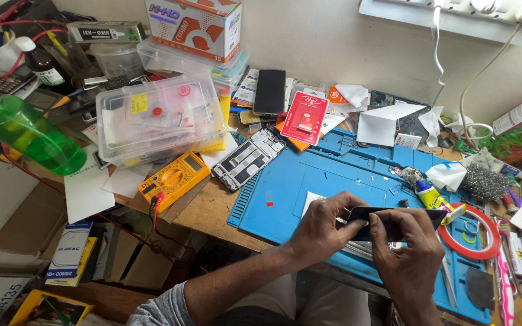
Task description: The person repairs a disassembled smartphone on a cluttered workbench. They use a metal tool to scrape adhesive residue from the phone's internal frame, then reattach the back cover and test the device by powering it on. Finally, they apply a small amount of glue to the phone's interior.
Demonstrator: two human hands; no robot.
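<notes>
At the far left edge a green plastic bottle (28,134) with a white cap lies tilted over the desk's edge. Just right of it, a clear plastic storage box (158,118) sits on the wooden bench, with a yellow multimeter (174,178) directly in front of it and its red lead hanging off the bench edge. A bare phone frame (248,158) lies at an angle between the multimeter and the blue work mat (309,175). Behind the mat, a dark phone (270,91) leans against the wall, beside a red card packet (304,117). Over the near edge of the mat, the left hand (321,228) is closed on the left end of a flat black phone part (394,216), thumb on top and fingers beneath. The right hand (407,250) grips the same part near its middle, with fingers curled over its upper face. The part is held level, above the mat, and spans between both hands. Right of the hands, a small glue tube (433,198) lies on the mat, next to a roll of red tape (475,232). A steel-wool pad (484,181) rests behind the tape roll.
</notes>
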